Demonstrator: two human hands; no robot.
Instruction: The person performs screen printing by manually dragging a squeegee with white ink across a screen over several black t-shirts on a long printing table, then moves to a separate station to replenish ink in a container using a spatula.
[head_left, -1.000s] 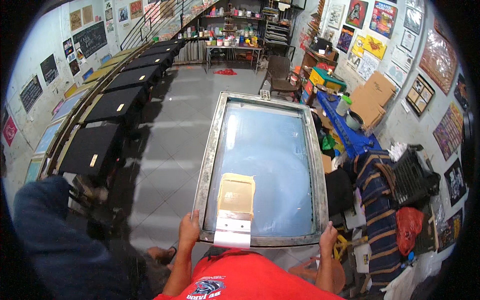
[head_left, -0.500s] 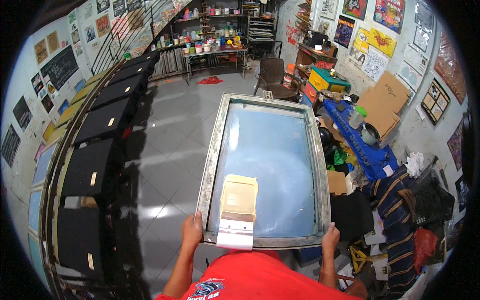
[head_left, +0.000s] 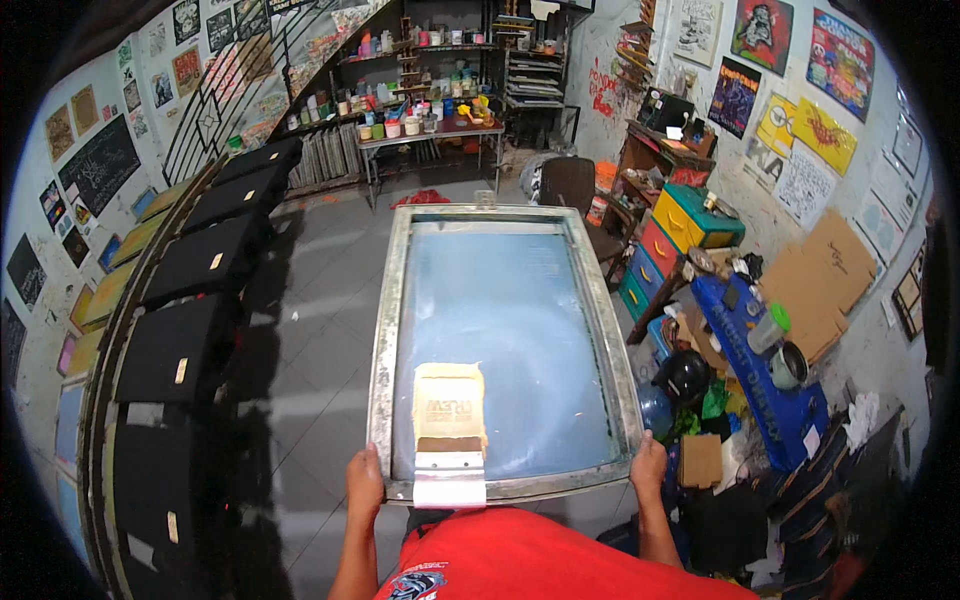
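Observation:
I carry a screen printing frame (head_left: 388,330) in front of my red shirt, with its blue mesh (head_left: 510,350) facing up. My left hand (head_left: 364,482) grips the frame's near left corner, and my right hand (head_left: 649,466) grips the near right corner. On the mesh at the lower left lies a patch of cream ink (head_left: 450,395), with faint lettering showing in it. A squeegee (head_left: 450,490) with a pale handle rests at the patch's near end, across the frame's near edge; neither hand touches it. Fingers under the frame are hidden.
Black shirts (head_left: 165,350) lie on a long row of boards at left. A shelf and table (head_left: 440,132) with paint tubs stand at the back. A brown chair (head_left: 570,190), coloured drawers (head_left: 665,250), a black helmet (head_left: 683,375) and a blue-covered bench (head_left: 750,350) line the right.
The room has shifted in view, and the drawers and back table look closer. The frame sits further left in the picture, still in both hands with the squeegee on it.

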